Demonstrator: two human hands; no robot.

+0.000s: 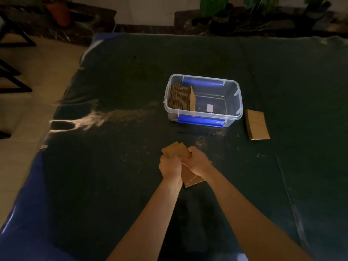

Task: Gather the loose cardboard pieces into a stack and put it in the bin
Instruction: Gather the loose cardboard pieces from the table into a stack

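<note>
Both hands are closed around a small stack of brown cardboard pieces (176, 150) at the table's middle, near me. My left hand (169, 167) grips its left side and my right hand (197, 160) its right side; the stack's ends stick out beyond the fingers and below the wrists. Beyond it stands a clear plastic bin (233, 110) with blue handles. A row of cardboard pieces (180, 97) stands on edge in its left part. Another cardboard stack (257, 124) lies flat on the table just right of the bin.
A dark cover (113, 166) drapes the table, with pale dust streaks left of the bin. The table's left edge drops to a tiled floor (28, 113). Potted plants (214, 8) and dark furniture stand behind the far edge.
</note>
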